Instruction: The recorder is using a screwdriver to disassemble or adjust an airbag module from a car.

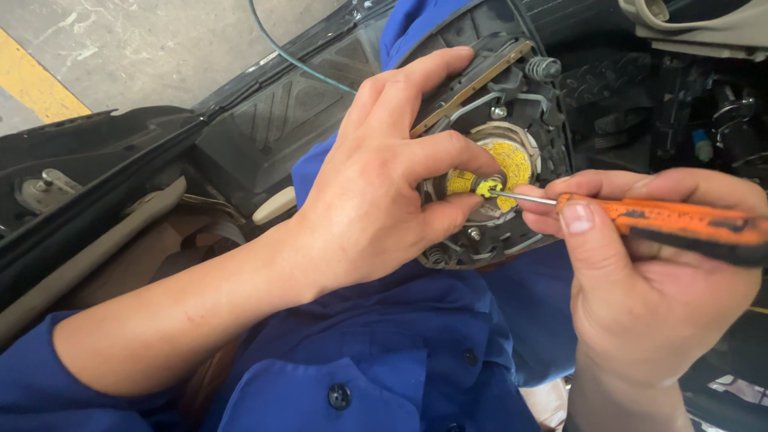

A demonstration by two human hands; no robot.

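Observation:
My left hand grips a round black module with springs, clips and a yellow round label on its back. Thumb and forefinger of that hand pinch a small yellow-green connector at the module's centre. My right hand holds an orange-handled screwdriver, and its thin metal tip touches the connector from the right. The module rests over my lap in blue work clothes.
A black car door sill and open door lie to the left, above a concrete floor with a yellow stripe. A thin green wire curves at the top. Dark pedals and trim fill the upper right.

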